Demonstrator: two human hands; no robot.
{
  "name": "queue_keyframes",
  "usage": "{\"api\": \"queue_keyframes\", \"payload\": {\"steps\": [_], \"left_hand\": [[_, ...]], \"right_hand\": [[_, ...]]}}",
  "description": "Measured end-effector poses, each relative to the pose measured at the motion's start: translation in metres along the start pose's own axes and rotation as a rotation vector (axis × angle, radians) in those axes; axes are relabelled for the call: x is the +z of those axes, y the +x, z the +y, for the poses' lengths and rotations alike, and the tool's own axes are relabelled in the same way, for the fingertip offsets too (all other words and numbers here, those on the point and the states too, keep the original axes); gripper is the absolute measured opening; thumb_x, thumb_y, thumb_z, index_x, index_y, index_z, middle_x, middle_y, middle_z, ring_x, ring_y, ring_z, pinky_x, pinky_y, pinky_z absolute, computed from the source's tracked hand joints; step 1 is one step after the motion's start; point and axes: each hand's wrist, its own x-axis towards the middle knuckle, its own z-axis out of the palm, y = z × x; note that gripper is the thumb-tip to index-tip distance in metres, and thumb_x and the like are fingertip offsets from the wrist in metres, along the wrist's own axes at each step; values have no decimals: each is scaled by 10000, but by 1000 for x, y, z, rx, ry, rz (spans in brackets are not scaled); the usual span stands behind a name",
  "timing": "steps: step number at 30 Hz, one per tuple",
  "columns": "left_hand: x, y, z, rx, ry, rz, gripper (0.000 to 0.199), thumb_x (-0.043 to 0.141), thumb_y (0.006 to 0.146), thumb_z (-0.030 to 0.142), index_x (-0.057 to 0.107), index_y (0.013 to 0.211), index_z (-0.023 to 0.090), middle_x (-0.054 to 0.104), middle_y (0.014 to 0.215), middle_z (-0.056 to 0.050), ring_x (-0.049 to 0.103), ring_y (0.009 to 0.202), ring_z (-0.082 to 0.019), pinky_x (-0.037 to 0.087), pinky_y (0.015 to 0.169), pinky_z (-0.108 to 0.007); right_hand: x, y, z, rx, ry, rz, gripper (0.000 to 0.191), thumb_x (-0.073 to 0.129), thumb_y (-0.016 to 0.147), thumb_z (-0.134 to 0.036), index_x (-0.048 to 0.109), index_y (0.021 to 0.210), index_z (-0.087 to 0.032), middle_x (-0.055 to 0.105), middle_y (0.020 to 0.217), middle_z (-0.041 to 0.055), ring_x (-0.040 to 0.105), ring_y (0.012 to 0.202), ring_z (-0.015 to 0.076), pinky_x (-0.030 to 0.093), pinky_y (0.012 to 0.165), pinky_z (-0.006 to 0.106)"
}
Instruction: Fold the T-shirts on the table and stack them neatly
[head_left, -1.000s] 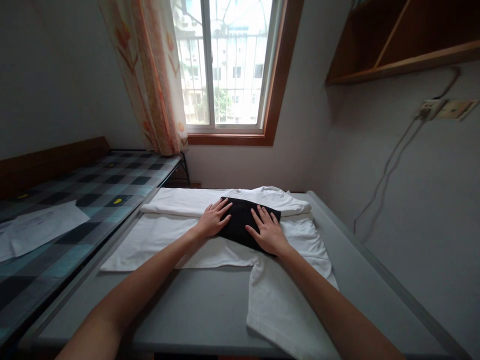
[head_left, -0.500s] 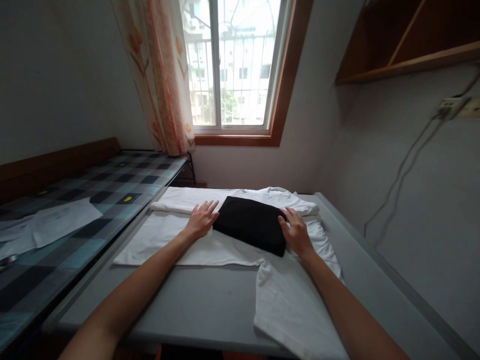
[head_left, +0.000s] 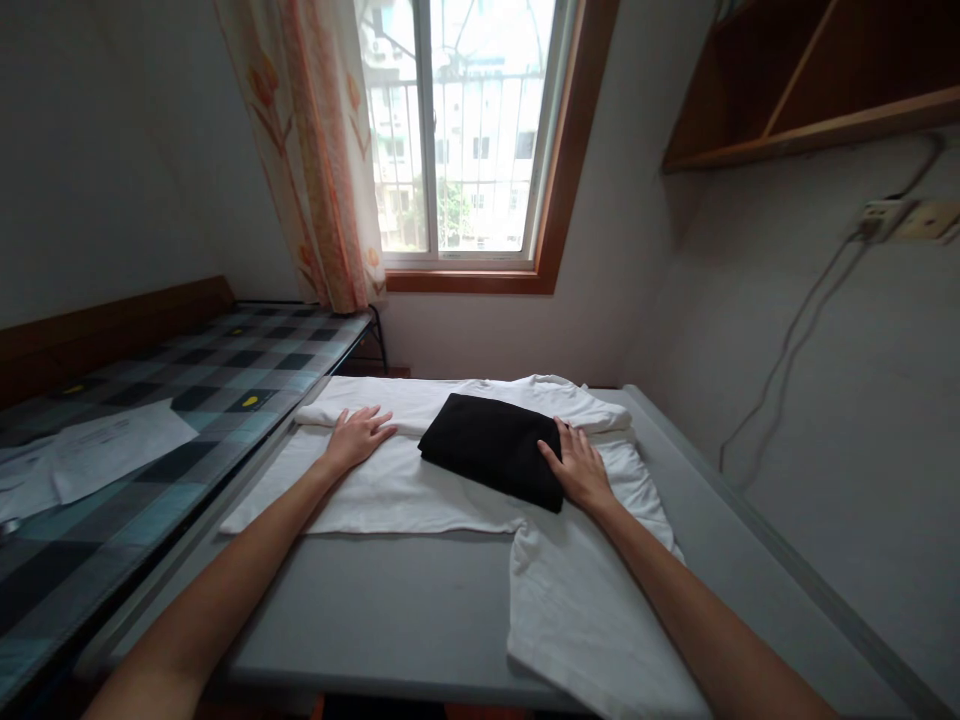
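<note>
our left hand (head_left: 358,440) lies open, empty, on the white shirt (head_left: 375,500) across the desk (head_left: 390,610); our right hand (head_left: 583,470), loosely spread, touches the folded black cloth (head_left: 487,445) atop it; pushing sideways could rumple both.

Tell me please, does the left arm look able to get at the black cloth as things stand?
Probably yes: the left grip is open over the shirt, just left of the cloth, with only shirt showing between them. The right grip is at the opposite end.
</note>
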Motion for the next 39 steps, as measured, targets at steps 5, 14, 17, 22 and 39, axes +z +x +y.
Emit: {"api": "queue_keyframes", "payload": {"steps": [5,14,17,22,39], "left_hand": [[-4,-3,-18,-24,-13,0,461,371,959,542,601,1304,340,508,1449,-55,418,1362,-277,142,1156,-558],[-15,-22,-72,-93,41,-14,473,357,960,520,599,1311,314,519,1439,-53,418,1365,-266,170,1161,-516],[-14,-24,-76,-80,48,-4,484,351,964,517,596,1315,292,528,1429,-74,422,1363,-264,168,1158,-525],[-11,-26,-73,-85,48,43,475,376,957,510,625,1279,263,560,1395,-95,448,1340,-270,172,1157,-528],[-13,-29,-70,-76,35,59,470,367,955,485,624,1270,250,568,1383,-104,479,1307,-267,187,1154,-515]], "right_hand": [[9,-5,-18,-6,-4,31,707,272,945,-592,261,1532,-198,343,1545,147,274,1427,310,265,1105,502],[29,-10,-76,-53,74,41,768,354,903,-621,287,1515,-164,362,1524,184,264,1413,354,282,1067,514],[14,-9,-79,81,126,80,756,376,903,-609,321,1496,-143,502,1404,187,423,1296,347,339,1024,490],[-11,-2,-70,195,104,-75,676,287,889,-705,682,1098,-197,641,1159,167,552,1129,366,379,956,542],[-18,-10,-112,327,1519,-404,337,691,769,-274,609,1084,-188,719,1116,79,688,1009,225,586,885,339]]}}
